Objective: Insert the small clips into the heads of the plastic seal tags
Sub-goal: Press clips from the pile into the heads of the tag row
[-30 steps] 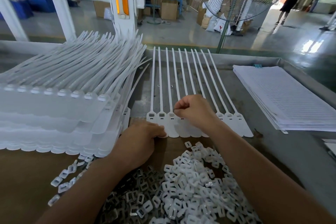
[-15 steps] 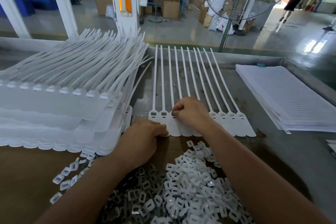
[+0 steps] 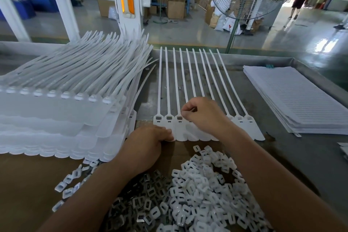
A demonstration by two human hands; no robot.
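Right hand (image 3: 204,114) grip: thumb and forefinger pinched together at its left edge; probably on a small clip, but the clip itself is hidden, so cannot tell for sure. Pinch sits directly over the heads of the seal tags (image 3: 188,84), just right of the third head from the left. The three heads left of the grip show dark filled slots; heads under the hand are hidden, two more show to its right.

Tag strip lies flat on the tabletop (image 3: 282,156), heads in a row running left-right through the grip, tails pointing straight away from it.

Left hand (image 3: 148,144) grip: fingers closed flat onto the tab ends just below-left of the right grip, pinning the strip.

Clip pile (image 3: 197,190) lies near side of both grips, closer to the right forearm.

Judgement: next head is immediately right of the pinch; the right hand is the nearer one and the move is a short sideways step along the row.
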